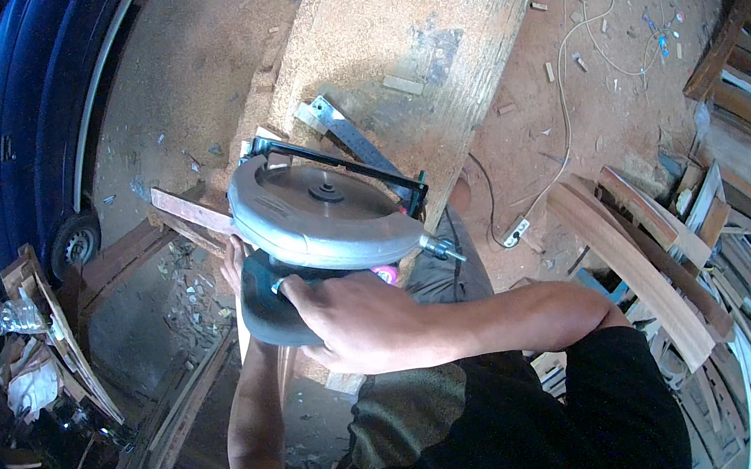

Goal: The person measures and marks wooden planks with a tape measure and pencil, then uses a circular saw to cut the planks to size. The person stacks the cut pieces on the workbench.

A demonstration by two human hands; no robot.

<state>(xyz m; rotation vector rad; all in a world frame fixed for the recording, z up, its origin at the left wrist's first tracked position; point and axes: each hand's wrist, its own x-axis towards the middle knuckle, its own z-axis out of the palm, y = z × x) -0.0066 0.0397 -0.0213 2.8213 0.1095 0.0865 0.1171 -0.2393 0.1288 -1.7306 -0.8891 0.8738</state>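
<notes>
My right hand (359,322) is closed around the dark green handle of a mitre saw (317,218). The saw has a silver guard over a large round blade, and whether the blade turns I cannot tell. My left hand (232,261) is at the near left side of the saw, partly hidden behind its handle. Its fingers hold the near edge of a wooden strip (190,211) that sticks out to the left. The strip's other end disappears under the saw guard. A metal bar (353,138) lies slanted just beyond the saw.
A sawdust-covered wooden bench (423,19) stretches away beyond the saw. A power cord (563,96) runs across the floor to a socket strip (515,233). Cut boards (637,276) are piled at the right. A blue car (30,128) stands at the left, above a plastic bottle (12,317).
</notes>
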